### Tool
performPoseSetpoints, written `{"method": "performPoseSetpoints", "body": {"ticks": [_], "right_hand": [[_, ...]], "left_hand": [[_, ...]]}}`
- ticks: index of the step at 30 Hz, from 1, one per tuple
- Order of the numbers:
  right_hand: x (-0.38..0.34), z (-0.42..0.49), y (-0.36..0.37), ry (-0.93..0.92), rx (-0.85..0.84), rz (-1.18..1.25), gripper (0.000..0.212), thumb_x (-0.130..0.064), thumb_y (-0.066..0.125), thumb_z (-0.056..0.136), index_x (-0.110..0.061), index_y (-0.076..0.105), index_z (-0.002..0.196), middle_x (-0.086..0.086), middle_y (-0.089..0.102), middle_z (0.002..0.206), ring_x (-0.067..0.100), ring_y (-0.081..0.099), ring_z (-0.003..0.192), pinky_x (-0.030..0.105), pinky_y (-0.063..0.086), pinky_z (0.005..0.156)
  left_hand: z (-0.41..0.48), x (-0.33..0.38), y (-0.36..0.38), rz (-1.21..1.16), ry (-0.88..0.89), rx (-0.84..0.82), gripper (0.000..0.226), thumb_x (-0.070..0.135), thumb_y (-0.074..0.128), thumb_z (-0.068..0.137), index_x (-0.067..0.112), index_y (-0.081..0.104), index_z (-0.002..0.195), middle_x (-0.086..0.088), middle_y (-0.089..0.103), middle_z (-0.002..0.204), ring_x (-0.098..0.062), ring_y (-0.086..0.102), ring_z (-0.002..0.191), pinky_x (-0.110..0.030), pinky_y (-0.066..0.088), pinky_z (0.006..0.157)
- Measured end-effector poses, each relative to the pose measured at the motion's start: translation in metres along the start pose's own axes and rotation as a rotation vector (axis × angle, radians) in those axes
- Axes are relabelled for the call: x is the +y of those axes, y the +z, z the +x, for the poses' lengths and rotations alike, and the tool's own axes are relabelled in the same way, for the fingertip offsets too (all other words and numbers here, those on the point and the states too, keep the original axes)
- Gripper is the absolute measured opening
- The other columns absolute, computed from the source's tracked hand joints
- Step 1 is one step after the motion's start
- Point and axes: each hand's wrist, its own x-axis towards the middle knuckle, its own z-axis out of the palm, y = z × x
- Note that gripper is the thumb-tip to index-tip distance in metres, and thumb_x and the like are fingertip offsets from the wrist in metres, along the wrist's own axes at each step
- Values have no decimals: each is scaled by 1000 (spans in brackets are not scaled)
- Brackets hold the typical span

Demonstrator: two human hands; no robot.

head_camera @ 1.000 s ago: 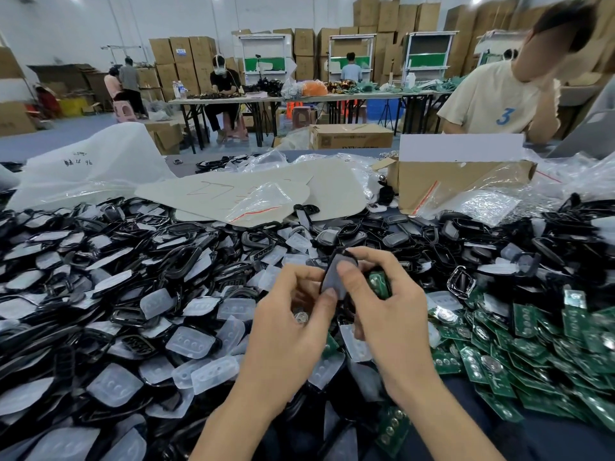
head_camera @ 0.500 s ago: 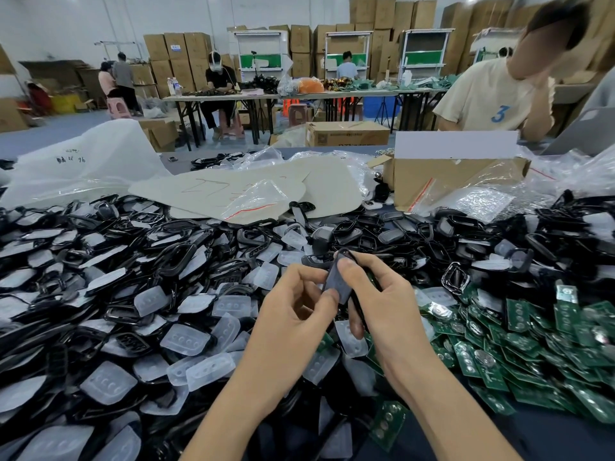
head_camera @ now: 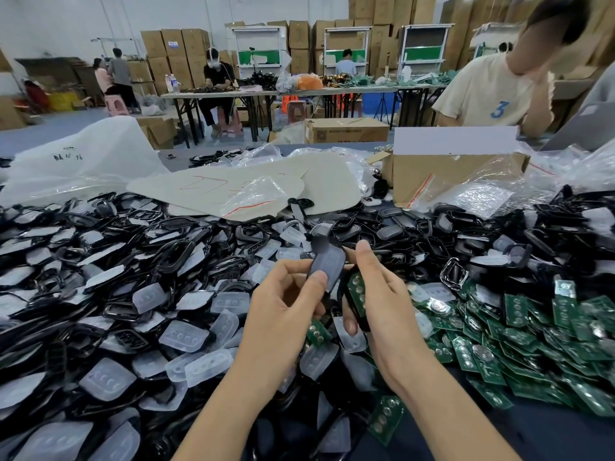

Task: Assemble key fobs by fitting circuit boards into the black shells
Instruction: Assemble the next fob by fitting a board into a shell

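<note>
Shells (head_camera: 173, 261), glossy black rings and oval frames, lie heaped across the table (head_camera: 549, 437) to the left of the hands and behind them, mixed with frosted, translucent rubber pads (head_camera: 183, 336) bearing small round bumps. Behind that heap rests a flat, pale card sheet (head_camera: 266, 181) with red marks, with a brown cardboard box (head_camera: 442, 174) to its right and crinkled clear bags (head_camera: 479, 194) against the box. Right of the hands spreads a drift of flat green boards (head_camera: 539, 334) studded with silver discs. The left hand (head_camera: 283, 314), over the near edge of the heap, pinches a smooth grey cover (head_camera: 327, 264) between thumb and fingertips. The right hand (head_camera: 386, 307), just beside it, curls its fingers around a black shell with a green board (head_camera: 356, 291) seated inside, thumb raised.
</note>
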Motion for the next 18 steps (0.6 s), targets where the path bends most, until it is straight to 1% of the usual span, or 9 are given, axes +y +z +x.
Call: {"method": "performPoseSetpoints", "body": {"ticks": [4,7,8,9,11,12,15,16,18], "right_hand": [[-2,-1,1,-18,-14,-12,45,-68,46,90,-37,77,96,-6,59,49,13,40,34,20,36,38],[-3,-1,0,-31,-22,-10,42,-60,46,96,-32,78,95,-7,58,49,14,39,35,21,37,38],[-3,-2,0,-37,-25,-13,41,-58,47,98,-30,78,96,-5,56,49,14,38,35,22,37,39],[-4,-2,0,-44,-28,-20,39,-55,49,98,-29,77,97,2,54,50,14,38,36,22,38,40],[-5,-3,0,-62,-27,-40,29,-47,54,100,-29,75,97,21,50,60,14,39,37,22,39,40],[-5,-2,0,-73,-18,-52,21,-42,57,100,-30,74,97,22,49,62,14,39,36,22,38,39],[-3,0,0,-91,27,-85,9,-35,64,96,-35,73,94,-1,49,49,13,40,35,20,36,37],[-2,0,0,-92,37,-89,7,-35,66,96,-35,73,94,-5,49,48,12,40,35,20,36,37],[-1,1,-1,-96,46,-91,6,-35,67,95,-35,73,94,-4,48,47,12,40,35,20,36,37]], "left_hand": [[0,3,0,-52,-9,-3,2,19,64,96,17,65,95,6,63,69,-9,59,62,-16,49,61],[0,3,-1,-59,-2,-19,2,18,63,96,18,64,94,7,62,69,-7,59,62,-15,49,60],[0,3,-1,-64,1,-23,2,19,64,96,18,64,94,8,62,69,-7,59,62,-15,49,61],[0,3,-1,-65,4,-27,2,19,64,96,19,64,94,9,62,70,-7,59,63,-15,49,61],[0,2,-1,-60,15,-28,2,20,64,96,20,63,94,11,62,70,-7,60,63,-15,49,61],[0,1,-2,-52,21,-28,2,21,65,96,20,63,95,10,62,70,-7,60,63,-15,49,61],[1,-1,-2,-10,49,-36,5,22,65,96,26,64,93,9,60,69,-9,60,64,-18,50,62],[1,-1,-3,2,54,-40,8,22,65,96,29,64,91,10,60,69,-9,60,64,-19,51,62],[1,-1,-3,12,53,-44,13,23,66,96,34,64,88,10,60,70,-9,61,65,-20,52,63]]}}
